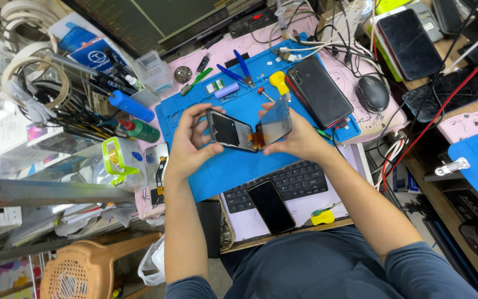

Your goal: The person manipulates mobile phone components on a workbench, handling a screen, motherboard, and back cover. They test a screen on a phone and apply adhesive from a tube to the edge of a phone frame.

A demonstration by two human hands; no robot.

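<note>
Two halves of a dark rectangular smartphone, body (pixel 229 131) grasped by the left hand (pixel 186 147) and lifted glass screen (pixel 274 123) by the right hand (pixel 299 138), are shown above the blue silicone mat's (pixel 239 166) 12 o'clock, separation apparently incomplete: an orange flex ribbon (pixel 258 139) still joined.

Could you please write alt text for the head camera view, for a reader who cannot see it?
Above a blue work mat, the left hand holds an opened phone body while the right hand tilts its dark screen panel, joined by an orange ribbon cable. Tools, phones and cables crowd the bench.
</note>
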